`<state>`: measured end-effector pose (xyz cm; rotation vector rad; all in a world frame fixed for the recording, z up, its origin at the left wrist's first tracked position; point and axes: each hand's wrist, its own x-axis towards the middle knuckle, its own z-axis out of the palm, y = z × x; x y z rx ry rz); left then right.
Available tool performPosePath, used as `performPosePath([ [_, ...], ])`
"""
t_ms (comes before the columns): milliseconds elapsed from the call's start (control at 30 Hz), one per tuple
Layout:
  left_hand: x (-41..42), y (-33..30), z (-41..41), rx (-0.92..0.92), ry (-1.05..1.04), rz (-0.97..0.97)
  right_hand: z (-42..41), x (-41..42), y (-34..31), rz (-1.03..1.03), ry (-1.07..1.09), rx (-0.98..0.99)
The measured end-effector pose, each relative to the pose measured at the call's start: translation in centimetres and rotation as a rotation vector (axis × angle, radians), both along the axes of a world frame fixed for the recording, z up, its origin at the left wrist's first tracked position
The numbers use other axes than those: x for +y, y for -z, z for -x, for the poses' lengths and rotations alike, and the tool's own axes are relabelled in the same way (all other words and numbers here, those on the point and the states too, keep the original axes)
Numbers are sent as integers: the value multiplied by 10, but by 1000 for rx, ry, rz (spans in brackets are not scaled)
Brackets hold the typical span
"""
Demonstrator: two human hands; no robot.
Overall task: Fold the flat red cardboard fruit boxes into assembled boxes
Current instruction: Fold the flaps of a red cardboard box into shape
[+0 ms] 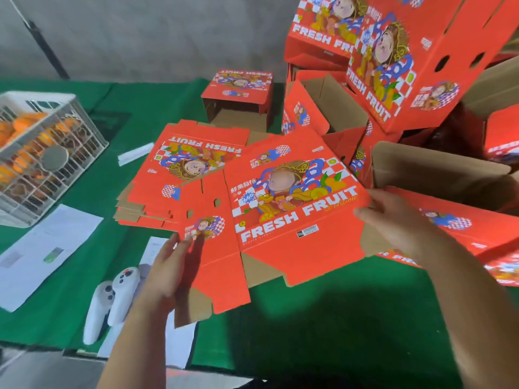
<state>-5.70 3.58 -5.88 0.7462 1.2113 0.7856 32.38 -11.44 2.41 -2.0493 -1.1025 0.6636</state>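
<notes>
Flat red printed cardboard fruit box blank (280,209), unfolded, held above the green-covered worktop (323,332) at centre frame; its long axis runs from 8 o'clock to 2 o'clock, the "FRESH FRUIT" panel uppermost, brown flaps hanging at its 6 o'clock edge; the blank lies between the two hands, so neither is clearly nearer.

Left hand (168,265) at the blank's 8 o'clock end; fingers nearly straight, tips touching the printed side panel, thumb not visible; whether it pinches the card I cannot tell. Right hand (393,220) at the 3 o'clock end; thumb laid on the printed face at the panel's corner, fingers apparently beneath the card, judged a pinch on that edge. Hands well apart, one at each end.

Judgement: the coming move is to open the blank along its creases, pressing the ends toward one another.

Stack of further flat red blanks (174,175) at 10 o'clock, partly under the held blank; assembled red boxes (393,66) piled at 1 o'clock.
</notes>
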Motion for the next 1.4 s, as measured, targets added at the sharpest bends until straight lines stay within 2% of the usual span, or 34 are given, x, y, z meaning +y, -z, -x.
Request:
performPosePath([
  [100, -8, -18, -13, -105, 2, -15, -5, -11, -21, -63, 32, -72],
  [167, -11, -34, -14, -245, -6, -94, -11, -15, -34, -50, 6, -123],
  [267, -9, -60, -16, -456, -59, -109, -18, -17, -49, -43, 5, 19],
  [300, -7, -67, -20, -436, -82, -95, -18, -17, -53, -45, 20, 64],
  [367, -7, -70, -25, -397, -51, -208, -19, -16, -57, -35, 38, 131],
  [467, -10, -74, -28, -486, -29, -256, -20, -16, -56, -6, 30, 327],
  [533, -7, -66, -30, -460, -8, -277, -20, -17, -55, 24, 11, 352],
  [600, -12, -58, -29, -350, 116, -302, -22, -16, -51, 39, 27, 311],
  [633, -18, -52, -26, -234, 228, -343, -23, -14, -50, 38, 58, 297],
  [767, -25, -34, -10, 487, 780, -607, -31, -7, -41, -102, 288, 357],
  [833, -24, -31, -7, 664, 917, -606, -35, -7, -36, -125, 330, 345],
  [933, -32, -23, -16, 796, 1028, -697, -35, -7, -23, -137, 373, 516],
  [1000, -38, -25, -29, 803, 1045, -749, -31, -3, -14, -146, 396, 554],
  [1100, -39, -18, -40, 914, 1030, -921, -27, 3, -8, -176, 399, 561],
  [1133, -39, -15, -39, 891, 1017, -951, -28, 3, -8, -177, 383, 551],
  [1200, -36, -13, -30, 659, 953, -847, -30, 3, -8, -170, 340, 460],
  [1267, -37, -12, -22, 389, 779, -785, -28, 1, -8, -161, 289, 308],
  [1333, -38, -17, -20, 412, 552, -911, -25, -1, -2, -173, 257, 231],
  [1400, -38, -23, -24, 476, 378, -1005, -23, -1, 2, -169, 251, 246],
])
